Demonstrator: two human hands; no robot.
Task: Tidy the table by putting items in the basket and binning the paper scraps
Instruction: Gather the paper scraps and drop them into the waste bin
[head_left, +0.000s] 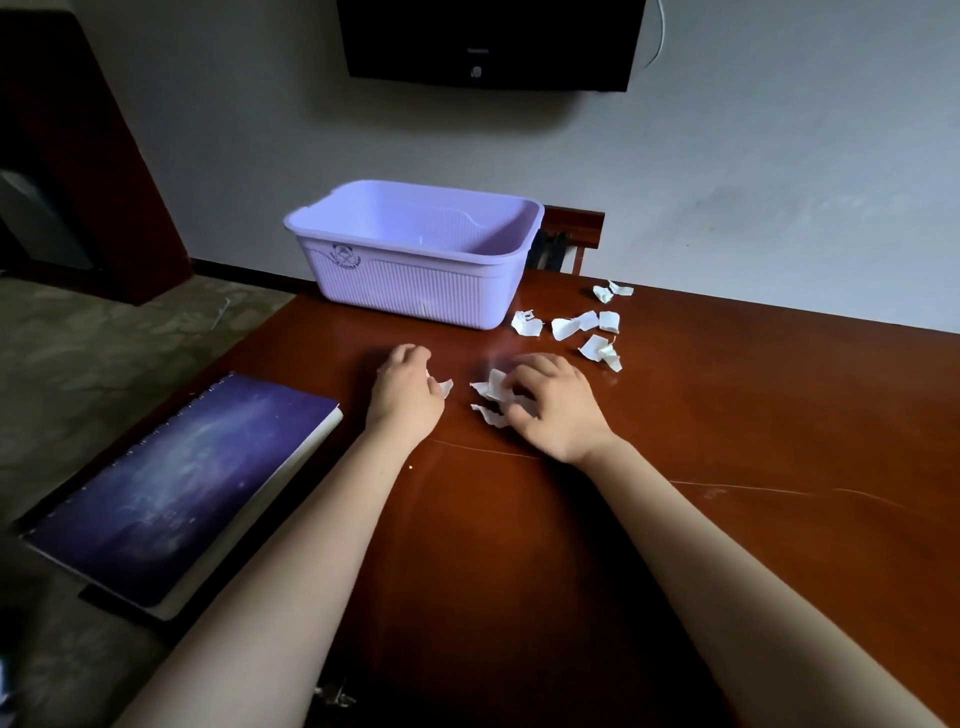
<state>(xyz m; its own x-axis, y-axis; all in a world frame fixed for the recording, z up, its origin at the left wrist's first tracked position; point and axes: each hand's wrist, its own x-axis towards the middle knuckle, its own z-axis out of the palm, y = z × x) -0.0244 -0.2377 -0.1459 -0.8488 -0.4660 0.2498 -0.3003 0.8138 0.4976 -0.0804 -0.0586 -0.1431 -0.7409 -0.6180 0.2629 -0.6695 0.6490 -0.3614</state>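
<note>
The brown wooden table (571, 545) filled most of the view, its left edge running diagonally from the basket toward the near corner, with wide bare surface on the right side and in front of the forearms. A spiral-bound notebook (176, 483) with a dark purple galaxy cover lay closed along that left edge, its near corner close to the table's rim. The lilac plastic basket (415, 254), rectangular with ribbed walls, stood at the far left of the table near the wall, with nothing seen inside it. Just right of the basket, loose white paper scraps (587, 325) lay scattered, torn and crumpled, apart from each other. The left hand (408, 389) was curled closed around a small scrap (445, 387) protruding from its fingers. The right hand (550, 402) rested palm down, fingers bent and pinching a cluster of scraps (493, 397) against the tabletop. A dark television (488, 41) hung on the wall above.
</note>
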